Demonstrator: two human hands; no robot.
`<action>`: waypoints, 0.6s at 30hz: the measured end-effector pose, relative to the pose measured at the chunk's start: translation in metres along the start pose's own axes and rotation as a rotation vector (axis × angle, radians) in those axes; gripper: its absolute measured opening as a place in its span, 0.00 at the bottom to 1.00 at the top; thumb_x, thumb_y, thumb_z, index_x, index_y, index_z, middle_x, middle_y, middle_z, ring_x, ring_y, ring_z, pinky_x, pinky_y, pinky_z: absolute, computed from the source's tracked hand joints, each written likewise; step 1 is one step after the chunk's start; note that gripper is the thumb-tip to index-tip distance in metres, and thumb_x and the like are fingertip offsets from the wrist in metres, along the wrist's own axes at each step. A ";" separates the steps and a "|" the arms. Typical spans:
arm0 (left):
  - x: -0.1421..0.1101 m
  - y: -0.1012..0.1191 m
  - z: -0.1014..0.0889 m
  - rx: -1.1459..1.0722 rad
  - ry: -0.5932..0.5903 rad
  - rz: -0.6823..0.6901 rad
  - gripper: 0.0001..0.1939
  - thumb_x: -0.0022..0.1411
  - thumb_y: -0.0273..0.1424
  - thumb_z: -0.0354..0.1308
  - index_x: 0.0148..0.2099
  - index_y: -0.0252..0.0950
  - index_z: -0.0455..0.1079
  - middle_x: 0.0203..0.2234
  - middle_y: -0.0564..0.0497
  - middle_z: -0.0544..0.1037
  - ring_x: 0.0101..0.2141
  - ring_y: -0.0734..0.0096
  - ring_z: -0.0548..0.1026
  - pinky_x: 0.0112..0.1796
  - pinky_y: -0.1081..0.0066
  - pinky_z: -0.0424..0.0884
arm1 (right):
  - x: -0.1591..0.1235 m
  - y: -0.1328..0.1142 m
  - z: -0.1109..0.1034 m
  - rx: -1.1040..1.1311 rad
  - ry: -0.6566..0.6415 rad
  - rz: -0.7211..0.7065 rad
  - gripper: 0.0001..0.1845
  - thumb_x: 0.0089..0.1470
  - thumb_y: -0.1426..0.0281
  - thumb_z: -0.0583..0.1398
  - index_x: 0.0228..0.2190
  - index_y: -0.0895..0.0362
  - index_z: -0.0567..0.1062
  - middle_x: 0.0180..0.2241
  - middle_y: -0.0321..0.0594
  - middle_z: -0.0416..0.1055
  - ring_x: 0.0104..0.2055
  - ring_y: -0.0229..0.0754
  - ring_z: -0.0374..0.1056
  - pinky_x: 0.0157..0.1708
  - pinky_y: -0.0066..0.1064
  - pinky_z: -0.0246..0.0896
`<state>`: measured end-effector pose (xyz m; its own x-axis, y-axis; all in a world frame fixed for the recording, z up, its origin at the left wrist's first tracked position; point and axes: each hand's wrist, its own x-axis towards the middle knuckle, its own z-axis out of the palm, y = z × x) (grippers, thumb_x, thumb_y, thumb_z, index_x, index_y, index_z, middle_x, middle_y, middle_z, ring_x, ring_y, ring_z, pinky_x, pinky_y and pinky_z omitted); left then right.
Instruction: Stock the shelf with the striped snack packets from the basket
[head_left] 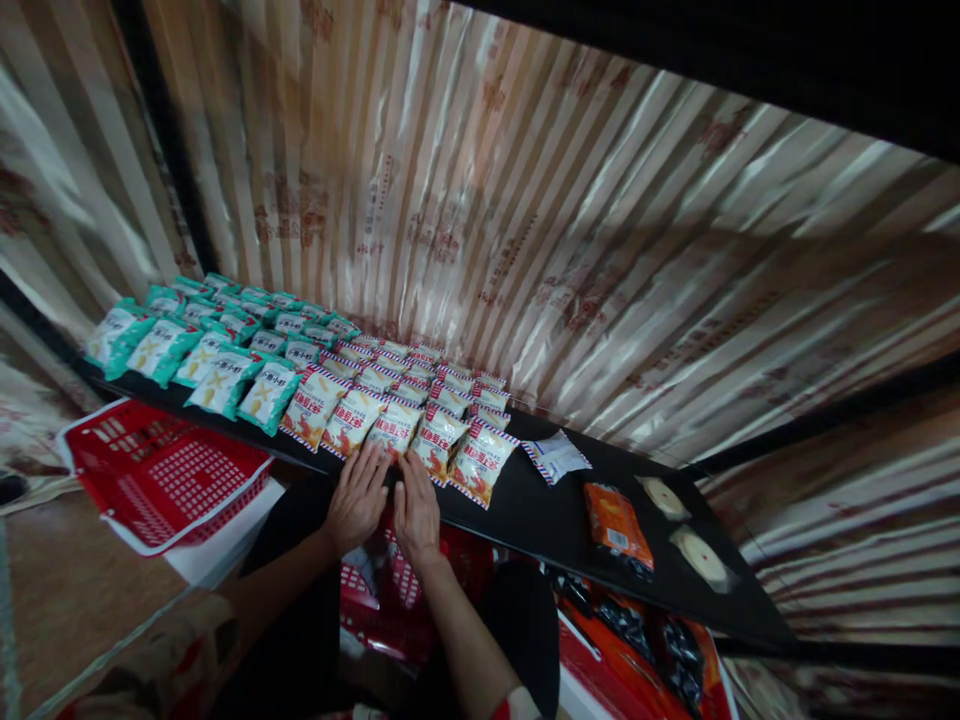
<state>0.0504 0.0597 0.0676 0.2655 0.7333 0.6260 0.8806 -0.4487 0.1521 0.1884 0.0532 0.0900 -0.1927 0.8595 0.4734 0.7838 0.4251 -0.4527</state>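
My left hand (357,500) and my right hand (417,506) lie side by side at the shelf's front edge, fingers stretched forward. Their fingertips touch the lower end of a small snack bag (395,428) in the front row, white with red lettering and a striped edge. Similar red-lettered bags stand around it in several rows, such as one snack bag (484,458) to the right. On the left are rows of teal-and-white snack bags (225,383). Neither hand is closed around anything.
The black shelf (532,515) also bears a bag lying flat (556,456), an orange packet (619,525) and two pale round packaged items (702,557). Below stand a red basket (165,470) and orange-and-black packages (637,640). A striped plastic curtain (480,200) hangs behind.
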 end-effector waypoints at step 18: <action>0.019 -0.033 0.004 0.027 0.041 -0.075 0.32 0.65 0.31 0.44 0.67 0.35 0.38 0.64 0.41 0.44 0.63 0.54 0.45 0.59 0.50 0.45 | 0.022 -0.006 0.003 -0.043 0.070 -0.007 0.23 0.61 0.69 0.46 0.56 0.61 0.61 0.60 0.49 0.54 0.64 0.45 0.47 0.59 0.45 0.52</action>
<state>0.0279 0.0905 0.0713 0.1824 0.7423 0.6447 0.9080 -0.3787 0.1793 0.1777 0.0706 0.1009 -0.1578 0.8338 0.5291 0.8075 0.4173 -0.4168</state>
